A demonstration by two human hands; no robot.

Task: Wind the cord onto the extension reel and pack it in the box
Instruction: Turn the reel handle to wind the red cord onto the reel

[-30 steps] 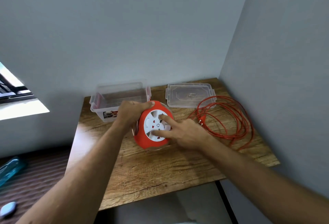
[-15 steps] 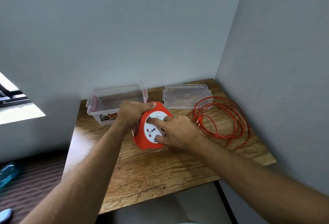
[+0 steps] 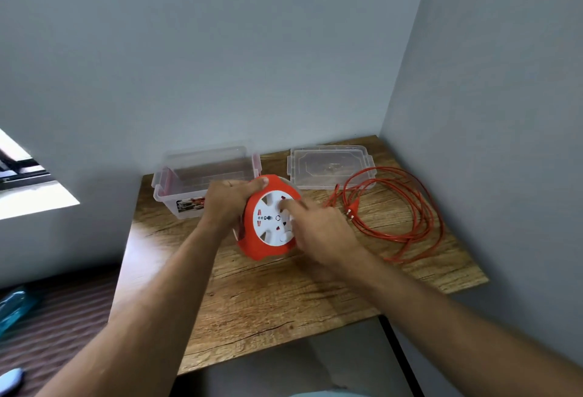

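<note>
Orange plastic fills the left hand: it clamps the rim of the extension reel, thumb over the top edge, holding the reel tilted on its lower edge on the wooden table. The right hand is half-curled with its fingertips pressed on the white hub, gripping nothing that I can make out; whether a finger sits in a winding recess is hard to tell through the blur.

Nearly all the cord lies in loose loops well to the right of that hand, its plug just beyond the knuckles, so winding has barely begun, I judge. To do it well, keep the left grip firm so the housing cannot turn, spin the hub with steady finger pressure, and let the loops feed without snagging.

Behind the left hand stands the clear box, open; its lid lies flat beyond the right hand, under the far edge of the cord.

Grey walls close in behind and to the right, forming a corner; a window brightens the far left.
</note>
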